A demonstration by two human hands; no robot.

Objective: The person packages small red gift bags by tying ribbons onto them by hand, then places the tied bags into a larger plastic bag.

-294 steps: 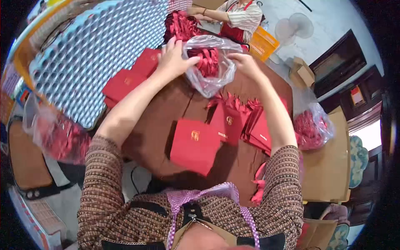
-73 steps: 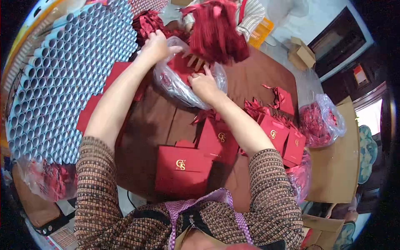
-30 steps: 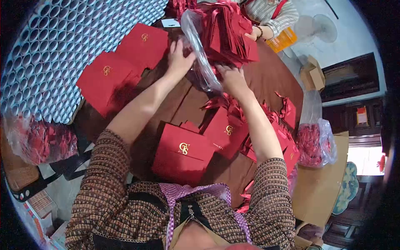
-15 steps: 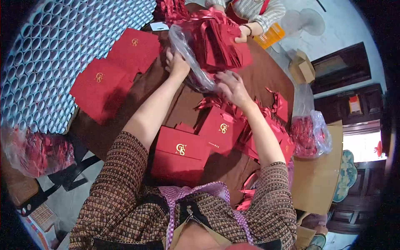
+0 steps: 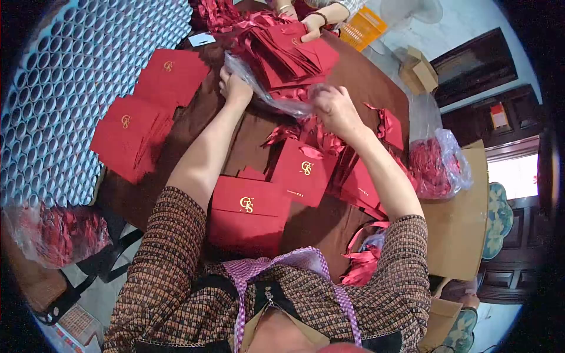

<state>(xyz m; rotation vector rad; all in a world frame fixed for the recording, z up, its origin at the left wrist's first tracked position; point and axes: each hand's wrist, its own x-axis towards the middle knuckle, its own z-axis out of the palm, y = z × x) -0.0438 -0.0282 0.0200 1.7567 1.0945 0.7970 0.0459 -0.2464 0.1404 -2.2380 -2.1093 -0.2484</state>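
Observation:
My left hand is closed on the left edge of a clear plastic bag. My right hand has its fingers curled round the bag's other edge, partly blurred. Above the bag's mouth a thick stack of red paper bags with ribbons is tilted, and a co-worker's hand grips its far side. Nearer to me lie a red bag with a gold monogram and a red envelope-like piece bearing the same mark.
Rows of white-blue tubes stand at the left beside red stacks on the brown tablecloth. Filled plastic bags flank the table, one at left, one at right. An open cardboard box and an orange crate stand beyond.
The co-worker's stack has shifted left and tilted over the plastic bag. My right hand has closed on the bag's edge. The whole view has shifted slightly.

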